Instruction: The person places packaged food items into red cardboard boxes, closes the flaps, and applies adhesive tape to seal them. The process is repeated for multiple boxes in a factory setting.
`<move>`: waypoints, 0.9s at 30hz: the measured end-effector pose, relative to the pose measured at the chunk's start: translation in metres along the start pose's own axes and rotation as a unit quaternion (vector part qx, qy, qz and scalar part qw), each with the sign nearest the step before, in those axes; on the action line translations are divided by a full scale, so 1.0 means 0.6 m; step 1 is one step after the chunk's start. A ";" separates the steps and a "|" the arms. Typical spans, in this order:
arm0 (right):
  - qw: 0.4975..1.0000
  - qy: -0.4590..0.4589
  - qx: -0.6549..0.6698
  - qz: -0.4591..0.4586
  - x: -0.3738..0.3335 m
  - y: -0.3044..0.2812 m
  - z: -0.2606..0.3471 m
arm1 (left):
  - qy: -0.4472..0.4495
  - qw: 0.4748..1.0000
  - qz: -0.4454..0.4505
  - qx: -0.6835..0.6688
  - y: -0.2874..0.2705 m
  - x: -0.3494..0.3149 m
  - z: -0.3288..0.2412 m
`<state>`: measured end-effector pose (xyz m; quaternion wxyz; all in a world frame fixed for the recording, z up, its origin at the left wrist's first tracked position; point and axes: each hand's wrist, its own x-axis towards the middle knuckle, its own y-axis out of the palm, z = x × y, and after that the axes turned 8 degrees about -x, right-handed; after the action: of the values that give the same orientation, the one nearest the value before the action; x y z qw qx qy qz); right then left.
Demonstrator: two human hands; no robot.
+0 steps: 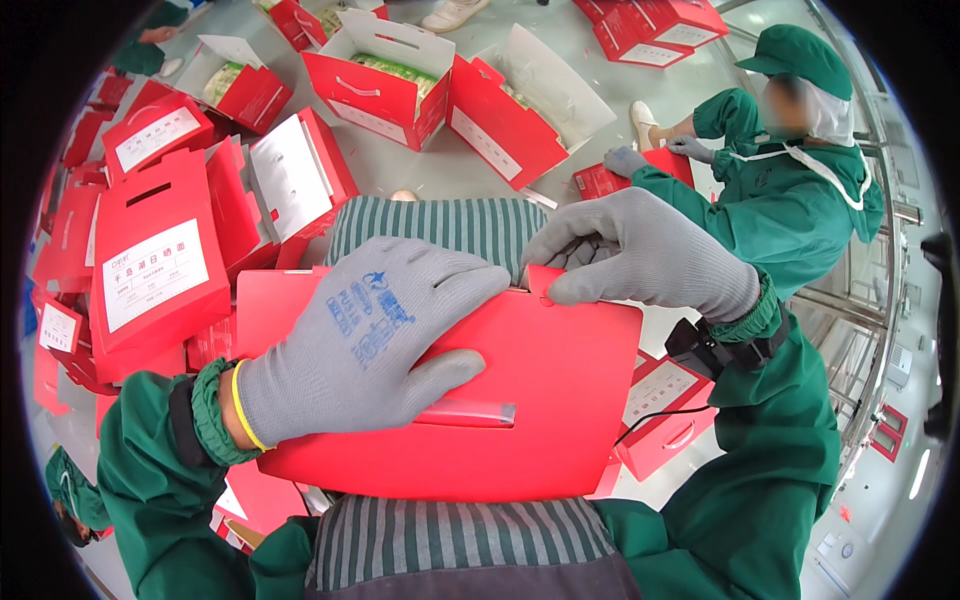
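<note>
A red cardboard gift box (560,390) lies across my lap, with a slot-shaped handle opening (480,413) in its upper panel. My left hand (365,345), in a grey glove with blue print, rests on that panel. Its fingers are stretched toward the far edge and its thumb stands apart, covering the panel's left part. At the far edge my right hand (650,250), also grey-gloved, pinches a small red tab (541,284) between thumb and fingers. Part of the tab is hidden by the fingers.
Red boxes (155,250) are piled on the left. Opened boxes with packed contents (385,80) stand ahead on the floor. At the right a co-worker in green (780,190) handles another red box (672,166). A labelled box (660,395) lies by my right forearm, with metal racking (865,330) beyond.
</note>
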<state>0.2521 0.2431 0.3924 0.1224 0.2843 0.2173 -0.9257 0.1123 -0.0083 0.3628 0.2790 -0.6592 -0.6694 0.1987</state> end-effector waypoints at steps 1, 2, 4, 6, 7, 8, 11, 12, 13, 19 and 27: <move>1.000 -0.005 -0.029 -0.011 -0.002 0.001 0.003 | 0.005 1.000 -0.004 0.002 0.001 0.000 -0.001; 0.999 -0.012 -0.034 -0.015 -0.003 0.003 0.006 | 0.011 1.000 -0.008 0.003 0.001 0.000 -0.001; 0.997 -0.019 -0.069 -0.028 -0.005 0.005 0.013 | 0.008 1.000 -0.004 0.005 0.002 0.001 -0.001; 0.995 -0.020 -0.086 -0.042 -0.003 0.008 0.017 | 0.005 1.000 -0.001 0.008 0.003 0.002 -0.002; 0.994 -0.027 -0.097 -0.050 -0.001 0.010 0.018 | 0.003 1.000 0.000 0.011 0.003 0.002 -0.003; 0.990 -0.031 -0.123 -0.055 0.001 0.012 0.018 | 0.000 1.000 0.000 0.011 0.003 0.002 -0.004; 0.987 -0.035 -0.144 -0.063 0.004 0.016 0.012 | -0.003 1.000 0.003 0.008 0.003 0.001 -0.005; 0.991 -0.031 -0.115 -0.060 0.003 0.016 0.008 | -0.001 1.000 0.002 0.010 0.003 0.000 -0.005; 0.994 -0.016 -0.092 -0.059 0.002 0.016 0.004 | -0.001 1.000 0.001 0.010 0.003 -0.001 -0.006; 0.997 0.019 0.075 -0.019 0.011 0.013 -0.017 | -0.001 1.000 0.000 0.014 0.005 -0.001 -0.003; 0.995 0.047 0.082 0.040 0.019 -0.003 -0.016 | 0.000 1.000 -0.002 0.008 0.007 0.001 -0.002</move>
<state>0.2468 0.2479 0.3796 0.1253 0.3448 0.1345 -0.9205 0.1162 -0.0076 0.3610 0.2847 -0.6558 -0.6688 0.2041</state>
